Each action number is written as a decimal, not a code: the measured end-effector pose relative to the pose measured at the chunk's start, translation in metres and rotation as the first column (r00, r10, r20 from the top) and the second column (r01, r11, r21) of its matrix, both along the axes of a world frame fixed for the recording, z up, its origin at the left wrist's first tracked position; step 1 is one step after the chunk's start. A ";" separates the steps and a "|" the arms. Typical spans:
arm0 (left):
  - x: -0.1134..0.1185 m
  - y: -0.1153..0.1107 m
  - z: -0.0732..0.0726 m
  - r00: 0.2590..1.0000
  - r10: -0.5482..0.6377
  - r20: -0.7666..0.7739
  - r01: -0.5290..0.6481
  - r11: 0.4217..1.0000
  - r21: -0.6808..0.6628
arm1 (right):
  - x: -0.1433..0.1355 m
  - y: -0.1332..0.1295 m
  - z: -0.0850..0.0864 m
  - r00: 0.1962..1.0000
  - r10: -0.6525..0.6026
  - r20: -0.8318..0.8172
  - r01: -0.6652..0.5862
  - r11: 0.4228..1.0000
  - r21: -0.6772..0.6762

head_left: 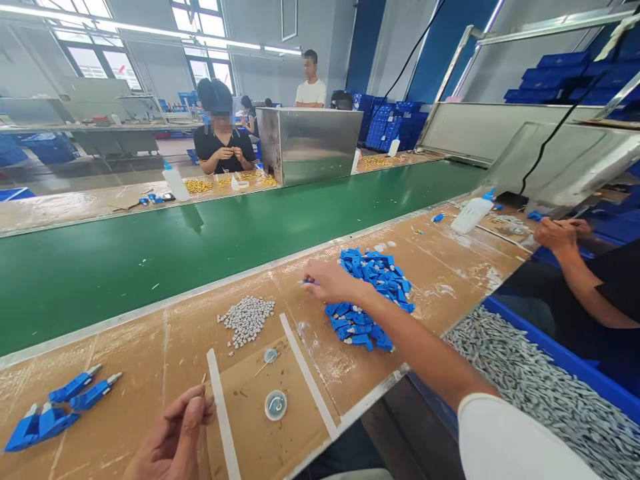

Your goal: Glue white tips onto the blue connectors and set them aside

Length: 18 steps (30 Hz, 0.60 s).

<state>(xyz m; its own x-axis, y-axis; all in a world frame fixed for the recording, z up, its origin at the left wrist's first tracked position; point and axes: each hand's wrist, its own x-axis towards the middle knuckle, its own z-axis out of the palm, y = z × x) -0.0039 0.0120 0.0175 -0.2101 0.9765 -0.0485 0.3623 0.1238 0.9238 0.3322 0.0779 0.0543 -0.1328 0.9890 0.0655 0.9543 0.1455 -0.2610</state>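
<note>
My right hand (pixel 327 281) reaches over the bench at the left edge of a heap of blue plastic parts (pixel 373 273), its fingers closed on a small blue part (pixel 310 282). Low in the picture, my left hand (pixel 183 427) pinches a thin wooden stick (pixel 204 380). Between the hands lies a pile of small grey pieces (pixel 249 319). Nearer me, two white strips flank a brown patch with a small round clear dish (pixel 275 405) and a smaller clear blob (pixel 271 355) with a stick beside it. Several blue parts with pale tips (pixel 75 387) lie at the far left.
A green conveyor belt (pixel 240 233) runs behind the bench. A white bottle (pixel 471 213) stands tilted at the right, near a co-worker's hands (pixel 560 235). A blue bin (pixel 565 360) of grey parts sits at the lower right. Another person (pixel 225 147) works across the belt.
</note>
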 end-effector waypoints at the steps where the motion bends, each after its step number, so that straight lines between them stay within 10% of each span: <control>1: 0.009 -0.003 0.007 0.994 -0.108 0.003 0.107 0.993 0.039 | -0.018 -0.014 0.005 0.997 0.028 -0.066 -0.025 0.999 0.043; 5: 0.042 -0.016 0.019 0.892 -0.429 -0.142 0.452 0.853 0.260 | -0.098 -0.072 0.013 0.800 0.175 -0.573 -0.009 0.960 0.280; 8: 0.053 -0.021 0.015 0.880 -0.358 -0.311 0.464 0.783 0.414 | -0.140 -0.096 0.012 0.551 0.184 -0.814 0.135 0.943 0.305; 11: 0.052 -0.022 0.011 0.908 -0.252 -0.335 0.398 0.766 0.505 | -0.156 -0.104 0.006 0.470 0.153 -0.869 0.202 0.940 0.275; 15: 0.043 -0.025 0.013 0.894 -0.387 0.223 0.328 0.908 0.262 | -0.143 -0.110 -0.003 0.375 0.063 -0.925 0.147 0.981 0.126; 18: 0.032 -0.022 0.014 0.548 -0.327 0.770 0.449 0.891 0.059 | -0.113 -0.111 -0.019 0.348 -0.123 -0.929 0.312 0.950 -0.009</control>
